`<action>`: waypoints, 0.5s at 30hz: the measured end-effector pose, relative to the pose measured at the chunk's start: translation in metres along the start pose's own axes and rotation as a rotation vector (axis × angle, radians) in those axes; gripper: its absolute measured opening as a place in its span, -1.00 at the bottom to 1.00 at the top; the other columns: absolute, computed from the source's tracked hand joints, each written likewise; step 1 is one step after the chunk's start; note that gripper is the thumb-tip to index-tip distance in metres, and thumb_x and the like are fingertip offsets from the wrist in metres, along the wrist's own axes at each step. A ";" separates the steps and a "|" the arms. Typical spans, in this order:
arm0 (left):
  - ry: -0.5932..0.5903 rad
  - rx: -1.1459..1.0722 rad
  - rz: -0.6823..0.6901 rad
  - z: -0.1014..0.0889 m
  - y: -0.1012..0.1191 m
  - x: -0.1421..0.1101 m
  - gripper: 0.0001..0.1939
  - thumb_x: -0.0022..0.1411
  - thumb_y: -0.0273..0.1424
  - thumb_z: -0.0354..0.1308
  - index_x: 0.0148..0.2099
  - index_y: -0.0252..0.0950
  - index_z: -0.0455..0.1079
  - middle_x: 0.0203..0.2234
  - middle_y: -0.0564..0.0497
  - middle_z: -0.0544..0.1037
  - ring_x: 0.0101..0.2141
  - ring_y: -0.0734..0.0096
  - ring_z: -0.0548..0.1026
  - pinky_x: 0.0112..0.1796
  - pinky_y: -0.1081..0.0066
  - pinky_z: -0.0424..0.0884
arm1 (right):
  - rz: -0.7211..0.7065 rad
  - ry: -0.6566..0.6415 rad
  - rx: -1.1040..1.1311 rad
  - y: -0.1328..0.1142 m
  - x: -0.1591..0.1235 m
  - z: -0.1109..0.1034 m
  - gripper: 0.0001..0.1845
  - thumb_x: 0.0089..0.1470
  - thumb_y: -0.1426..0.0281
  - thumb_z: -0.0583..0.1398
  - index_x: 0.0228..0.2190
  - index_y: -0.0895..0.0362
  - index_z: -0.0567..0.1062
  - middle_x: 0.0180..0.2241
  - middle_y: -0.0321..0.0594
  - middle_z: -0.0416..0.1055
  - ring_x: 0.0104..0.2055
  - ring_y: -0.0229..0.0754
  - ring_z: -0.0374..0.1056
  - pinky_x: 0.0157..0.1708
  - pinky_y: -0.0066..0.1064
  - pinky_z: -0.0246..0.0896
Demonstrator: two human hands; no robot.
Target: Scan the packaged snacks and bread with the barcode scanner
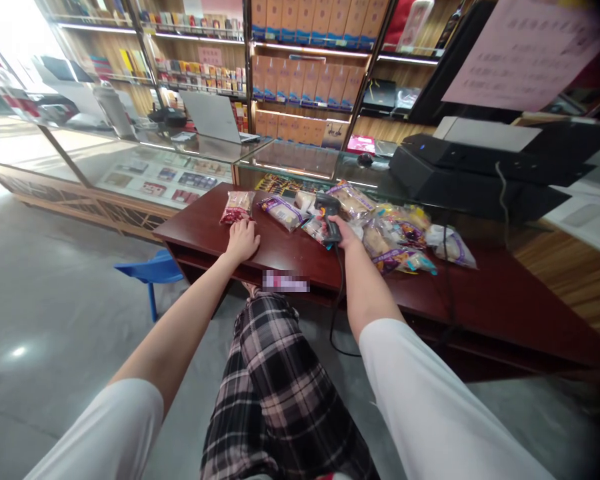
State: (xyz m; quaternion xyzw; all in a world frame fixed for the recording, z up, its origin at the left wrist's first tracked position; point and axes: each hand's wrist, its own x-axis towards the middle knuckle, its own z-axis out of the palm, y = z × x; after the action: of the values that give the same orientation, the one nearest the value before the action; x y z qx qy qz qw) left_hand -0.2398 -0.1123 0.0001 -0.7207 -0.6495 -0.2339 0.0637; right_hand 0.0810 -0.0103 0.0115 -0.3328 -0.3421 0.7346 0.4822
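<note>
Glass over pale wood: long display counter (pixel 93 202), dark leaf-like pattern on its base panel, running behind the desk. Desk (pixel 290 250): dark red-brown, glossy, flat top, open recess under the front edge.

Black angular box-shaped machine (pixel 445 177), hard-shelled, beyond the right part of the desk's back edge. Blue plastic stool (pixel 153 269), smooth, just off the desk's left edge.

Heap of crinkled clear plastic bags with purple bands (pixel 380 233): right of the desk's middle, reaching toward the back edge; bags overlap, film shiny and creased. Flat purple-and-white oblong bag (pixel 284 213), lying left of the heap.

Puffy red-and-clear plastic bag (pixel 237 207) near the desk's back left corner, rumpled surface. Left hand (pixel 244 241): palm down on the desk, fingers loosely bent, tips at this bag's near side; contact cannot be determined.

Right hand (pixel 347 232): wrapped round the handle of a black plastic pistol-shaped scanner (pixel 333 231), held at the heap's left end. Thin black rubbery cable (pixel 331 330) drops past the front edge and curls below.
</note>
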 end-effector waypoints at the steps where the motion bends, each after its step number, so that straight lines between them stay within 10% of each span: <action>1: -0.003 -0.008 0.016 0.000 0.000 0.000 -0.58 0.25 -0.33 0.02 0.11 -0.39 0.30 0.07 -0.34 0.34 0.09 -0.13 0.29 0.15 0.01 0.12 | -0.005 0.010 -0.011 0.000 0.000 0.000 -0.82 0.08 0.49 0.17 -0.23 0.19 0.48 -0.49 -0.22 0.48 -0.50 -0.31 0.36 -0.51 -0.55 0.40; 15: -0.155 -0.179 0.178 -0.026 -0.015 0.050 -0.57 0.24 -0.37 0.00 0.13 -0.41 0.25 0.03 -0.26 0.35 0.10 0.06 0.35 0.16 0.12 0.23 | 0.003 0.017 0.017 0.004 -0.007 -0.002 -0.72 0.13 0.44 0.12 -0.10 0.13 0.46 -0.42 -0.25 0.56 -0.54 -0.32 0.40 -0.51 -0.53 0.43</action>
State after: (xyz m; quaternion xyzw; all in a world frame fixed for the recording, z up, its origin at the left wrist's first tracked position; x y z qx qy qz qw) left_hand -0.2587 -0.0750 0.0410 -0.7942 -0.5625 -0.2278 -0.0307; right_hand 0.0831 -0.0172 0.0085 -0.3354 -0.3311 0.7355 0.4867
